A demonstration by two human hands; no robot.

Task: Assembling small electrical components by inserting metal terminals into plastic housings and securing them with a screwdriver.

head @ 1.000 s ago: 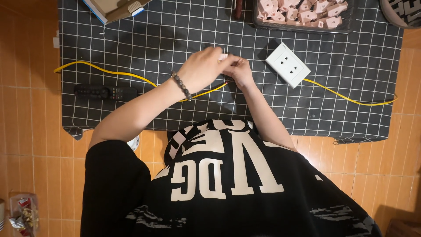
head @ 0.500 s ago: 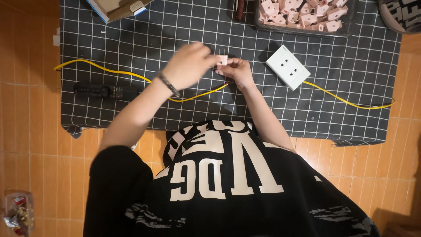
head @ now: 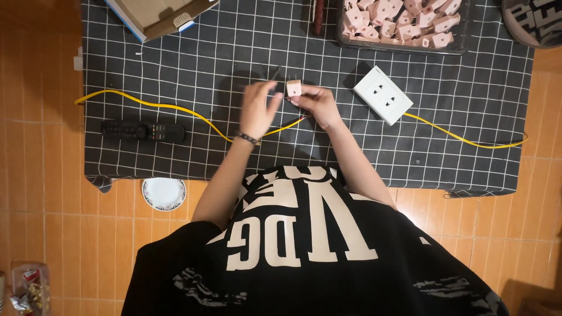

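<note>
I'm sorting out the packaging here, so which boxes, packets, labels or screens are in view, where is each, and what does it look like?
Open brown cardboard box with blue and white edge: top left corner of the checked black cloth, flaps open.
Small clear packet with red and dark contents: bottom left, on the orange floor tiles.
No screens in view.
</note>
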